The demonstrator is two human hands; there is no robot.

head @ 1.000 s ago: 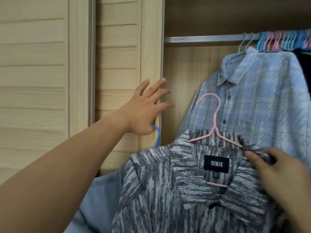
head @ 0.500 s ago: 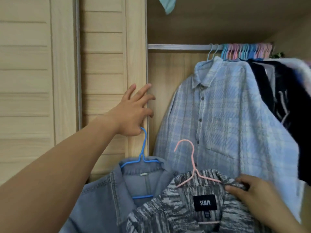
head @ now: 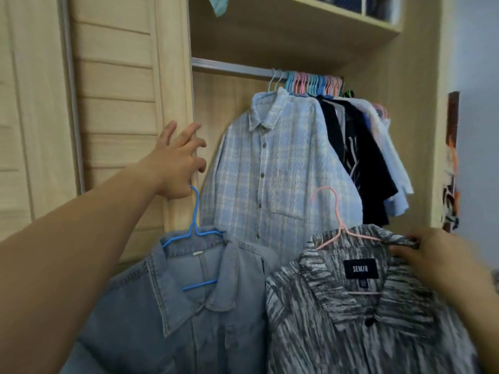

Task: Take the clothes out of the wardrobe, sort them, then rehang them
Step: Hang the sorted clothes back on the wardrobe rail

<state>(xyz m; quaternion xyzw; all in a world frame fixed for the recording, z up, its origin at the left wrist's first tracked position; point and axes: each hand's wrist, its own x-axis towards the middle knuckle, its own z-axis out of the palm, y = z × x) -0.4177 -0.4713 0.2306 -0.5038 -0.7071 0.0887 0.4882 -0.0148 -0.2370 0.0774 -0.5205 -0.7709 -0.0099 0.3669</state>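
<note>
Head view: wardrobe rail [head: 232,68] now higher.

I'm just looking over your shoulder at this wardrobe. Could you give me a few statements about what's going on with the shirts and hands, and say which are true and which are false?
1. The denim shirt hangs on a blue hanger. True.
2. The grey streaked shirt is on the wardrobe rail. False: it is off the rail, held up in front of the wardrobe on a pink hanger.
3. The right hand pinches the streaked shirt's collar. True.
4. The left hand is empty. False: the blue hanger's hook runs up into it, while its fingers reach the wardrobe door edge.
5. A pale blue plaid shirt hangs at the left end of the row on the rail. True.
</note>
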